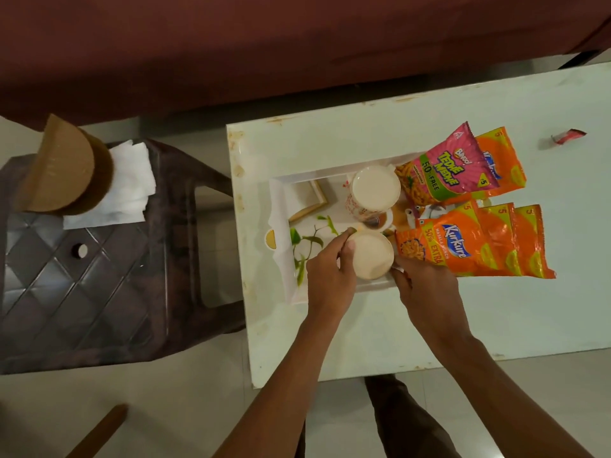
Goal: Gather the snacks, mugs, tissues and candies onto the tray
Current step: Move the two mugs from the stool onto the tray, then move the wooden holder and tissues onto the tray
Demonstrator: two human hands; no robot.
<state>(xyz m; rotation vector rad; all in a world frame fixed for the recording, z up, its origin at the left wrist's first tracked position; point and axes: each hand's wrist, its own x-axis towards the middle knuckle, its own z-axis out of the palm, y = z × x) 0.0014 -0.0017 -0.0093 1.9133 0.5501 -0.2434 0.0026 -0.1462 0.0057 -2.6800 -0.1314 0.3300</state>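
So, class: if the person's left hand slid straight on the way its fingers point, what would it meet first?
The left hand already touches the near white mug; beyond that, probably the far white patterned mug, though depth is unclear.

- Left hand (327, 276): palm down, fingers curled, thumb and forefinger pinched together at the far tip; bare forearm runs back to the near edge.
- Right hand (426, 282): just right of the left, knuckles up, fingers bent toward the left; forearm slants near and right.

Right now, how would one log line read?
both hands grip near mug | on tray | tissues on stool | candy on table
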